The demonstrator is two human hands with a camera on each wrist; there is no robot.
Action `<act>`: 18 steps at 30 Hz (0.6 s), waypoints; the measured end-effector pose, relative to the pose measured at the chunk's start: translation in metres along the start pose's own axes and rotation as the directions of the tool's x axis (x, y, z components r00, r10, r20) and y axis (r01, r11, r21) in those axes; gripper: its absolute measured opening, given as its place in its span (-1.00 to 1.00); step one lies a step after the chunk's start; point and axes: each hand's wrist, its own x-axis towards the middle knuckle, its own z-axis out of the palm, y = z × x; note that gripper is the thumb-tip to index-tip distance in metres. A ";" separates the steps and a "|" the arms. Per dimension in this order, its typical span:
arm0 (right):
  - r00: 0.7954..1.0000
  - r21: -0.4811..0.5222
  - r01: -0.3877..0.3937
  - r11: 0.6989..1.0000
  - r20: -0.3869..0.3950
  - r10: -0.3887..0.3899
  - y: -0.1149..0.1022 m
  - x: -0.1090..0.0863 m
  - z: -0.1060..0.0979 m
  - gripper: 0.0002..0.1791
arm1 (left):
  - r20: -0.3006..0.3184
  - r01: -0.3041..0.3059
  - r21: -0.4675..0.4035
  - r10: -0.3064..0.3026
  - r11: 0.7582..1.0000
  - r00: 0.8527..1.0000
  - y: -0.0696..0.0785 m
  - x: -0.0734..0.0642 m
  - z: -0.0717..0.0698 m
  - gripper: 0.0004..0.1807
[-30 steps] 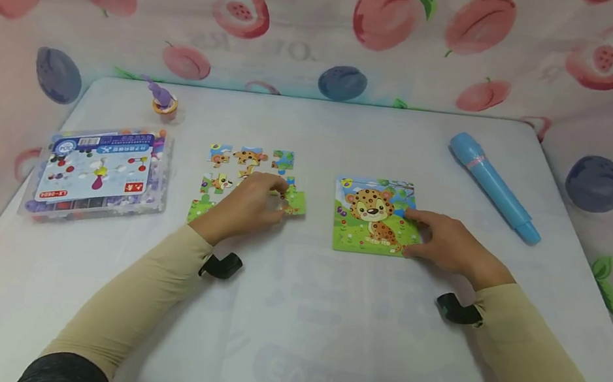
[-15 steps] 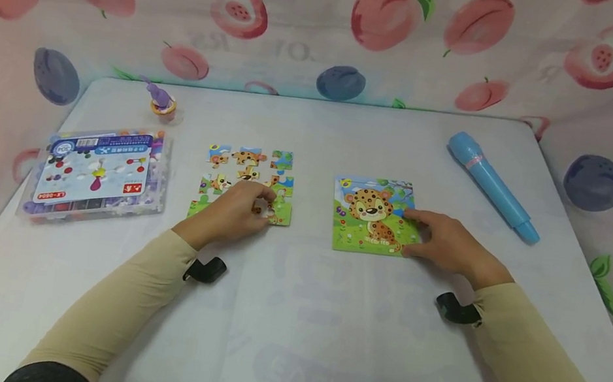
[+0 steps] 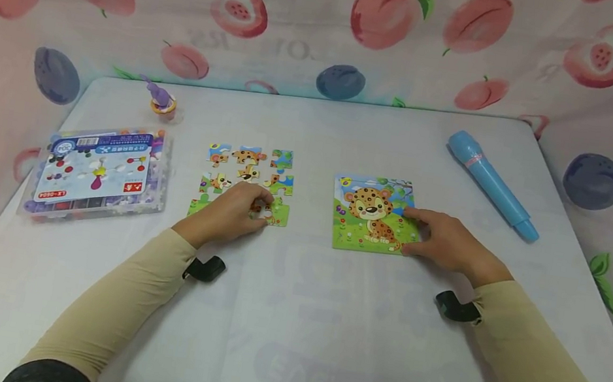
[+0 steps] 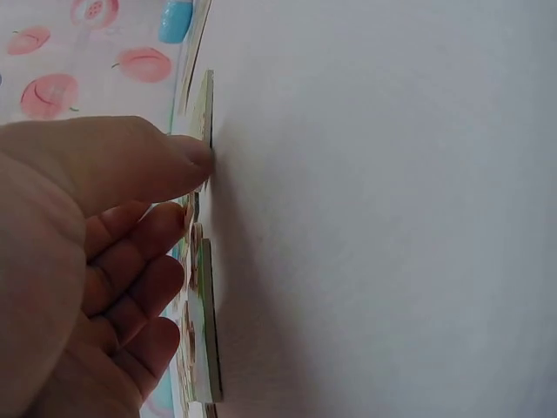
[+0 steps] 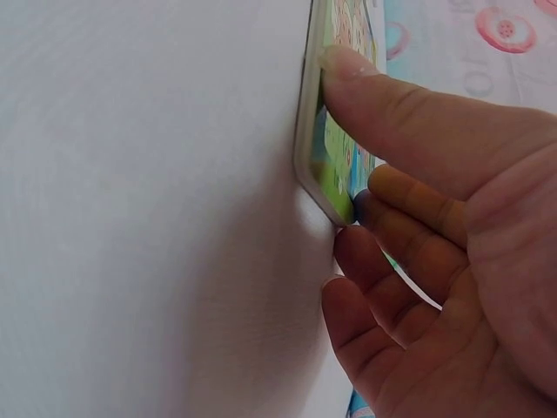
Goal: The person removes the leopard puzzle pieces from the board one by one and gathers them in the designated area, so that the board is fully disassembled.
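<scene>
Several leopard puzzle pieces (image 3: 219,182) lie in spaced rows at the left centre. My left hand (image 3: 228,212) is over their front row, thumb and index finger at a green-edged puzzle piece (image 3: 281,213) at the row's right end. The thumb overlaps its edge (image 4: 207,96) in the left wrist view; my palm hides part of the front row. To the right lies a square leopard picture board (image 3: 370,217), flat on the table. My right hand (image 3: 447,242) grips its right side, thumb on the near corner, index finger farther up; the other fingers curl beside it in the right wrist view.
A clear plastic box of beads (image 3: 98,173) with a printed label lies at the left. Behind it stands a small purple figure in a pot (image 3: 162,102). A blue microphone-shaped toy (image 3: 494,186) lies at the back right. A fruit-print curtain (image 3: 285,16) borders the table.
My left hand has moved slightly left and toward me, bringing the green piece from beyond the group's right side into the front-right corner. My right hand stays on the board.
</scene>
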 end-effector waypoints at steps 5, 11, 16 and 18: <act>1.000 0.004 0.001 1.000 0.001 -0.001 0.000 0.001 0.000 -0.15 | 0.005 0.008 -0.005 -0.008 1.000 1.000 -0.001 0.001 0.000 -0.61; 1.000 0.010 -0.011 1.000 0.002 0.011 0.000 0.000 0.001 -0.14 | 0.013 0.020 -0.016 -0.020 1.000 1.000 -0.001 0.003 0.000 -0.60; 1.000 0.016 -0.013 1.000 -0.002 0.013 0.000 0.000 0.002 -0.14 | 0.013 0.029 -0.017 -0.029 0.999 0.999 -0.002 0.004 0.001 -0.59; 1.000 0.019 -0.016 1.000 -0.005 0.016 0.000 -0.001 0.002 -0.13 | 0.012 0.029 -0.017 -0.028 0.999 1.000 -0.002 0.004 0.001 -0.58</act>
